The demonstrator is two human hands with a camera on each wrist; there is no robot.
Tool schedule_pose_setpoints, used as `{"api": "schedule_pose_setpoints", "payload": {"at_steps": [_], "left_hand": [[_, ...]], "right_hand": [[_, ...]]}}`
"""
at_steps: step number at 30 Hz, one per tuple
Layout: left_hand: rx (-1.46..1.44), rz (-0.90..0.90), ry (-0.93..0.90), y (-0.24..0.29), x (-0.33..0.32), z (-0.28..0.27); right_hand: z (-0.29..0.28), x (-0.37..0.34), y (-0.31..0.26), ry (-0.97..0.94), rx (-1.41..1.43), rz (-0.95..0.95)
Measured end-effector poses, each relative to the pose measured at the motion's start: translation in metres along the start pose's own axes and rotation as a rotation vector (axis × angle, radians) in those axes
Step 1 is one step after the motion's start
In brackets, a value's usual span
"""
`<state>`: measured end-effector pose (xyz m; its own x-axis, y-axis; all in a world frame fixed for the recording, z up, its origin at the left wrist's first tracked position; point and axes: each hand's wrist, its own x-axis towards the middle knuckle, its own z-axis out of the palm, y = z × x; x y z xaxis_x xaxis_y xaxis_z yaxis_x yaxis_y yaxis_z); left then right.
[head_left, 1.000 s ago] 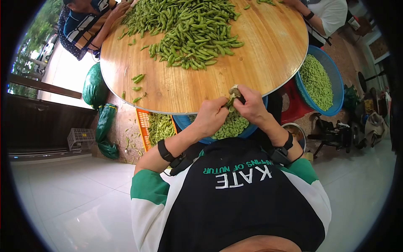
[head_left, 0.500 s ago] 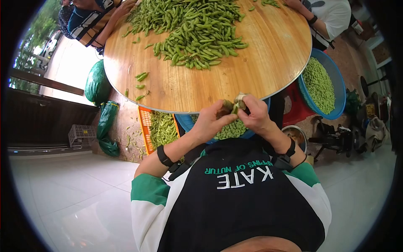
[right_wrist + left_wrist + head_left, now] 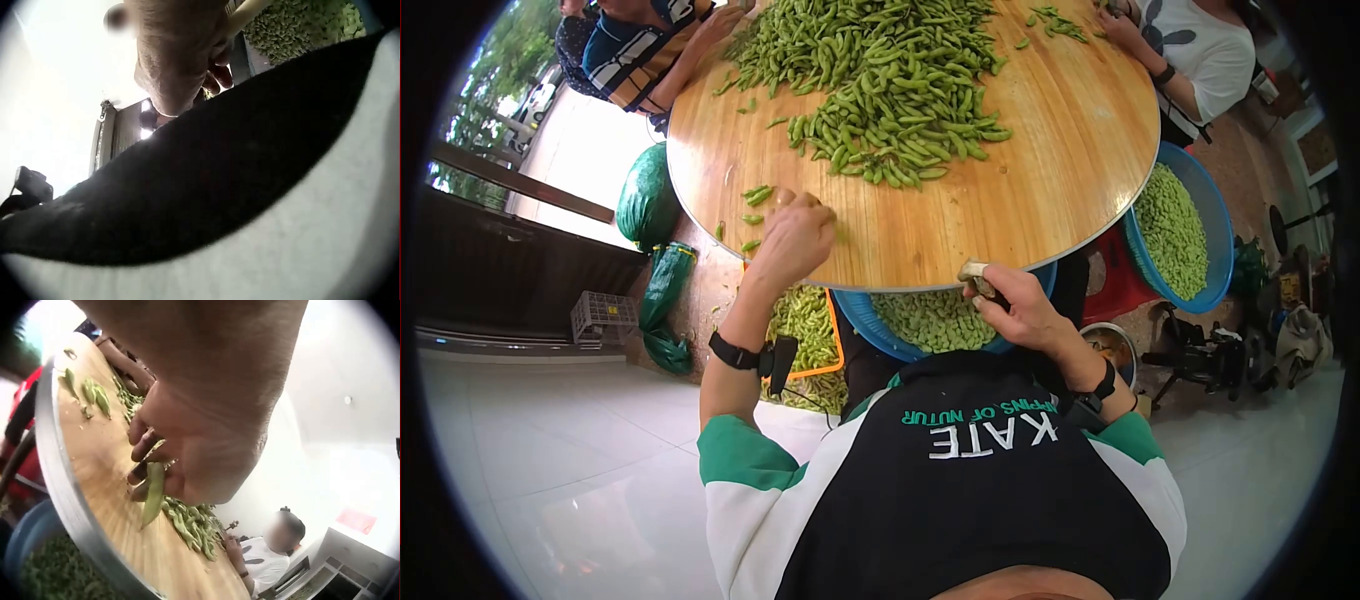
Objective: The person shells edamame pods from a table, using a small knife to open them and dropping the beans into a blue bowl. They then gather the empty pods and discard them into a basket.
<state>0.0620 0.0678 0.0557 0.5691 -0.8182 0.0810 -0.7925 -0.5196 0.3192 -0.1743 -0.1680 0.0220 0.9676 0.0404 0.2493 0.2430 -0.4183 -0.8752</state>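
Over the near left of the round wooden table [image 3: 900,240], my left hand [image 3: 798,240] reaches in with curled fingers. The left wrist view shows a green soybean pod [image 3: 153,494] gripped at those fingers, its lower end sticking out. Several loose pods [image 3: 752,218] lie on the wood right beside this hand. My right hand [image 3: 1025,310] is at the table's near edge, above a blue basin [image 3: 870,325] of shelled beans. Its fingers are loosely bent, and a pale covering [image 3: 973,270] sits on one fingertip. In the right wrist view, my sleeve hides much below that hand.
A big heap of pods [image 3: 900,100] covers the table's far middle. An orange crate [image 3: 838,345] of husks stands below the left edge. Another blue basin [image 3: 1225,250] of beans is at the right. Two people sit across the table, and green sacks [image 3: 650,200] stand at the left.
Both hands were together over the basin, working at a pod. My left hand has since moved left onto the table, while the right has drawn back slightly and stays over the basin.
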Motion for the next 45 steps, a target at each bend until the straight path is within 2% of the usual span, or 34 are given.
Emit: {"api": "schedule_pose_setpoints", "payload": {"at_steps": [1,2,3,5,6,7,8,9,10,12,13,15,16,18,19,21,22,24,25,27,30,34,38,40,41,43,44,45], "left_hand": [[0.107,-0.039,0.116,-0.007,0.011,0.003],[0.211,-0.082,0.229,-0.015,0.020,0.007],[0.210,-0.085,0.228,-0.022,0.029,0.012],[0.262,-0.099,0.401,-0.031,0.053,0.020],[0.262,-0.099,0.403,-0.032,0.062,0.024],[0.177,-0.191,0.330,-0.031,0.070,0.029],[0.089,-0.285,0.256,-0.031,0.075,0.033],[0.112,-0.262,0.306,-0.030,0.078,0.035],[0.111,-0.261,0.308,-0.032,0.080,0.034],[-0.105,-0.454,0.142,-0.035,0.082,0.029],[-0.105,-0.456,0.142,-0.039,0.079,0.030],[-0.110,-0.291,0.299,-0.046,0.070,0.030],[-0.107,-0.289,0.297,-0.044,0.067,0.032],[0.138,-0.052,0.642,-0.034,0.058,0.037],[0.140,-0.048,0.637,-0.025,0.053,0.036],[-0.428,-0.215,0.438,-0.004,0.045,0.028],[-0.432,-0.206,0.431,0.013,0.040,0.025],[-1.361,-0.414,-0.052,0.049,0.028,0.021],[-1.365,-0.412,-0.067,0.063,0.024,0.020],[-1.452,-0.286,-0.234,0.082,0.016,0.023],[-1.423,-0.261,-0.271,0.089,0.011,0.034],[-1.410,-0.231,-0.244,0.094,0.008,0.038],[-1.332,-0.200,-0.195,0.100,0.005,0.039],[-1.162,-0.045,-0.048,0.101,0.004,0.046],[-1.161,-0.043,-0.046,0.099,0.005,0.049],[-1.362,-0.154,-0.136,0.097,0.007,0.052],[-1.364,-0.158,-0.135,0.096,0.007,0.053],[-1.606,-0.215,-0.235,0.096,0.008,0.050]], "right_hand": [[0.000,0.002,0.000,0.002,-0.004,-0.005],[0.002,0.003,0.000,0.030,0.110,0.119],[0.005,0.003,-0.001,0.057,0.225,0.245],[0.010,0.006,0.001,0.053,0.264,0.237],[0.012,0.008,0.001,0.050,0.304,0.231],[0.014,0.009,0.001,0.050,0.304,0.232],[0.016,0.009,0.000,0.049,0.410,0.310],[0.015,0.010,0.001,0.050,0.515,0.386],[0.015,0.010,0.004,0.051,0.514,0.386],[0.016,0.009,0.010,0.065,0.657,0.450],[0.016,0.010,0.010,0.063,0.657,0.450],[0.016,0.014,0.010,0.099,0.795,0.412],[0.017,0.016,0.010,0.101,0.799,0.411],[0.020,0.022,0.011,0.073,0.823,0.406],[0.021,0.026,0.008,0.077,0.827,0.406],[0.021,0.037,-0.001,0.125,0.899,0.397],[0.022,0.041,-0.002,0.137,0.899,0.399],[0.023,0.046,-0.003,0.140,1.091,0.376],[0.022,0.046,-0.006,0.136,1.124,0.376],[0.020,0.045,-0.009,0.129,1.209,0.368],[0.017,0.036,-0.006,0.090,1.309,0.330],[0.015,0.029,-0.007,0.054,1.311,0.301],[0.016,0.028,-0.015,0.104,1.267,0.339],[0.021,0.029,-0.017,0.229,1.239,0.372],[0.021,0.030,-0.016,0.228,1.237,0.370],[0.021,0.029,-0.013,0.240,1.334,0.391],[0.019,0.029,-0.011,0.238,1.335,0.396],[0.017,0.028,-0.009,0.187,1.400,0.392]]}}
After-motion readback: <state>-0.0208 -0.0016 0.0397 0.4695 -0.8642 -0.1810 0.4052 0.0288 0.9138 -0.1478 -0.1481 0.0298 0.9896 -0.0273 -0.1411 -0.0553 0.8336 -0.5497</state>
